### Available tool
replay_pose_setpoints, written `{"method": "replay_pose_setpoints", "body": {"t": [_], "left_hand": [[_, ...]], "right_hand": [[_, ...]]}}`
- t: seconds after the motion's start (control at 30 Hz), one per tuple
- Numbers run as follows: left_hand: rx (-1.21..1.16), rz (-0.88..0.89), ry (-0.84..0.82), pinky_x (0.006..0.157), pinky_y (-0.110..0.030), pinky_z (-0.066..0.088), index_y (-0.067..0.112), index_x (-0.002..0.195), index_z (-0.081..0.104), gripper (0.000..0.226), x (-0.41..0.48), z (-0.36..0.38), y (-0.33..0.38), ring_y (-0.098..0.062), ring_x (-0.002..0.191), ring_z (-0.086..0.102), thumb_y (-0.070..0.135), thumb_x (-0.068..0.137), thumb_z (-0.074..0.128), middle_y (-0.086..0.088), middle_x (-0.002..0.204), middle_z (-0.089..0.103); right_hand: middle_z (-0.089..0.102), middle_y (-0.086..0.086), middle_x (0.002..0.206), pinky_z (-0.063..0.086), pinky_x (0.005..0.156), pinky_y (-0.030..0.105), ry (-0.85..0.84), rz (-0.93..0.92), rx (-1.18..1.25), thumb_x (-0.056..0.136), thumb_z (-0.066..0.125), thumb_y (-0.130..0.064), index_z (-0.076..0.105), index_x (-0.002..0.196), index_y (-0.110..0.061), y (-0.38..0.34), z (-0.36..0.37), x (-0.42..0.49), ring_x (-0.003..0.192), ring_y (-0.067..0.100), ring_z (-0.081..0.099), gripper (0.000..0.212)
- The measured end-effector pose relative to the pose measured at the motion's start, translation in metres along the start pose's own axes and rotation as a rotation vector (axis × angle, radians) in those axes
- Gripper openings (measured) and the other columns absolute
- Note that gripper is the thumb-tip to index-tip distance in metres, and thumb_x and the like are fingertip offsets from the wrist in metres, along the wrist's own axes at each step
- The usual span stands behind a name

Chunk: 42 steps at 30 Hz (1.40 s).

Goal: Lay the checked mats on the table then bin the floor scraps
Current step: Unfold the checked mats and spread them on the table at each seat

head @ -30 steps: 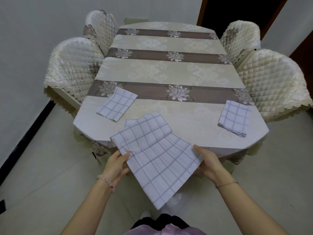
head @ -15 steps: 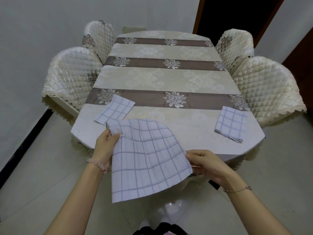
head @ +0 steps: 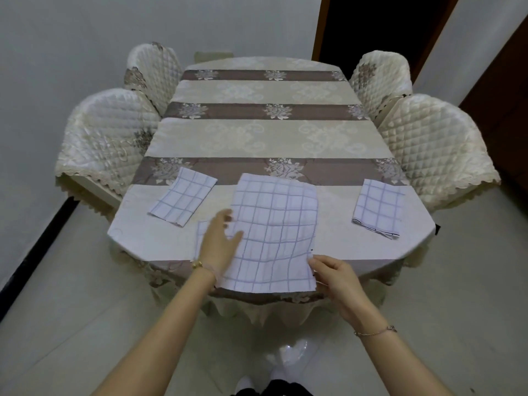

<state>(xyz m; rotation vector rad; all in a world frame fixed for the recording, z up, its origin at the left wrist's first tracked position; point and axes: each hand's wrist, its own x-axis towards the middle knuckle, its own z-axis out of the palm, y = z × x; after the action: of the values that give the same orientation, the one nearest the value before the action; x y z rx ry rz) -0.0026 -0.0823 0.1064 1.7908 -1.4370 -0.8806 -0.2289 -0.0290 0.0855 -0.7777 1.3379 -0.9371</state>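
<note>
The big checked mat (head: 274, 232) is down now: half a second ago you held it up in the air in front of the worktop (head: 268, 138), and now it lies spread across the near middle of the cloth, its near edge hanging just over the rim at lower centre of the frame. It is still a little rumpled, with a wave along its right side.

Your left hand (head: 218, 244) has let go of the corner it pinched before; it now rests flat on the mat's left edge, fingers spread loosely and blurred with motion, palm down, gripping nothing. A beaded bracelet shows at that wrist.

Your right hand (head: 333, 274) is still at the near right corner, thumb and fingers closed on the mat's edge, wrist bent slightly inward, a thin chain on the wrist.

The small folded mat (head: 183, 200) at centre left sits where it was, and so does the folded mat (head: 378, 208) at centre right, both flat on the cloth and well apart from the big one. A further strip of checked cloth (head: 200, 230) peeks out under the left hand.

No writing or labels can be read anywhere.

Four quilted chairs (head: 114, 141) stand around the sides.
</note>
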Motion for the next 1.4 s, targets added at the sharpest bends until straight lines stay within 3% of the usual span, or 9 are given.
{"method": "replay_pose_setpoints", "body": {"t": [0.2, 0.37, 0.47, 0.7, 0.9, 1.03, 1.2, 1.3, 1.4], "left_hand": [[-0.058, 0.063, -0.354, 0.082, -0.004, 0.034, 0.022, 0.124, 0.053, 0.053, -0.055, 0.062, 0.004, -0.003, 0.111, 0.049, 0.035, 0.077, 0.072, 0.011, 0.122, 0.054], [-0.103, 0.051, -0.266, 0.073, -0.015, 0.045, 0.014, 0.092, 0.068, 0.014, -0.054, 0.07, 0.001, -0.006, 0.082, 0.059, 0.024, 0.083, 0.066, 0.0, 0.09, 0.068], [-0.251, -0.005, -0.166, 0.055, -0.011, 0.037, 0.007, 0.074, 0.062, 0.018, -0.047, 0.058, 0.0, -0.003, 0.059, 0.046, 0.019, 0.088, 0.061, 0.001, 0.065, 0.055], [-0.675, -0.297, 0.173, 0.075, -0.033, 0.044, 0.014, 0.069, 0.053, 0.023, -0.008, -0.015, -0.049, -0.019, 0.08, 0.049, 0.016, 0.091, 0.057, -0.007, 0.076, 0.051], [-0.863, -0.495, 0.322, 0.053, -0.022, 0.058, 0.012, 0.08, 0.056, 0.017, -0.005, -0.068, -0.116, -0.015, 0.063, 0.065, 0.012, 0.095, 0.049, -0.01, 0.085, 0.059], [-0.899, -0.583, 0.347, 0.052, -0.022, 0.058, 0.011, 0.087, 0.055, 0.015, -0.012, -0.09, -0.147, -0.007, 0.056, 0.069, 0.012, 0.097, 0.044, -0.012, 0.092, 0.059], [-0.854, -0.672, 0.276, 0.048, -0.022, 0.056, 0.007, 0.083, 0.056, 0.019, -0.014, -0.107, -0.15, -0.014, 0.061, 0.066, 0.007, 0.095, 0.04, -0.004, 0.061, 0.07], [-0.76, -0.661, 0.251, 0.064, -0.032, 0.05, 0.011, 0.092, 0.061, 0.016, -0.01, -0.114, -0.149, -0.021, 0.081, 0.06, 0.015, 0.092, 0.046, -0.007, 0.085, 0.066], [-0.611, -0.628, 0.27, 0.066, -0.028, 0.046, 0.013, 0.103, 0.063, 0.017, -0.006, -0.115, -0.148, -0.02, 0.079, 0.059, 0.019, 0.091, 0.052, -0.009, 0.096, 0.063]], "right_hand": [[0.072, 0.005, 0.074, 0.052, 0.06, 0.026, -0.012, 0.024, -0.034, 0.089, 0.06, -0.015, 0.073, 0.093, -0.005, 0.008, 0.013, 0.004, 0.069, 0.017, 0.066, 0.017], [0.072, 0.01, 0.082, 0.05, 0.065, 0.03, -0.055, 0.031, -0.05, 0.088, 0.062, -0.016, 0.073, 0.092, -0.007, 0.012, 0.01, 0.004, 0.075, 0.02, 0.066, 0.015], [0.073, 0.014, 0.094, 0.053, 0.071, 0.034, -0.005, 0.037, -0.046, 0.088, 0.062, -0.017, 0.073, 0.095, -0.009, 0.016, 0.001, 0.006, 0.082, 0.024, 0.067, 0.016], [0.074, 0.009, 0.093, 0.055, 0.074, 0.033, 0.15, 0.062, -0.019, 0.089, 0.06, -0.012, 0.072, 0.093, -0.008, 0.023, -0.03, 0.013, 0.083, 0.022, 0.069, 0.013], [0.072, 0.012, 0.097, 0.056, 0.074, 0.034, 0.233, 0.092, -0.095, 0.09, 0.059, -0.01, 0.069, 0.101, -0.006, 0.029, -0.048, 0.028, 0.09, 0.028, 0.068, 0.016], [0.07, 0.017, 0.104, 0.055, 0.085, 0.042, 0.252, 0.143, -0.191, 0.088, 0.06, -0.01, 0.069, 0.104, -0.004, 0.033, -0.058, 0.042, 0.099, 0.035, 0.066, 0.019], [0.068, 0.011, 0.092, 0.052, 0.091, 0.047, 0.232, 0.125, -0.28, 0.089, 0.055, -0.006, 0.066, 0.087, -0.011, 0.02, -0.054, 0.05, 0.088, 0.031, 0.063, 0.012], [0.067, 0.012, 0.099, 0.05, 0.094, 0.051, 0.23, 0.115, -0.297, 0.091, 0.056, -0.018, 0.064, 0.092, -0.016, 0.012, -0.049, 0.056, 0.096, 0.032, 0.062, 0.008], [0.064, 0.011, 0.103, 0.051, 0.09, 0.046, 0.241, 0.088, -0.303, 0.089, 0.059, -0.022, 0.062, 0.099, -0.015, 0.003, -0.043, 0.064, 0.101, 0.034, 0.06, 0.012]]}}
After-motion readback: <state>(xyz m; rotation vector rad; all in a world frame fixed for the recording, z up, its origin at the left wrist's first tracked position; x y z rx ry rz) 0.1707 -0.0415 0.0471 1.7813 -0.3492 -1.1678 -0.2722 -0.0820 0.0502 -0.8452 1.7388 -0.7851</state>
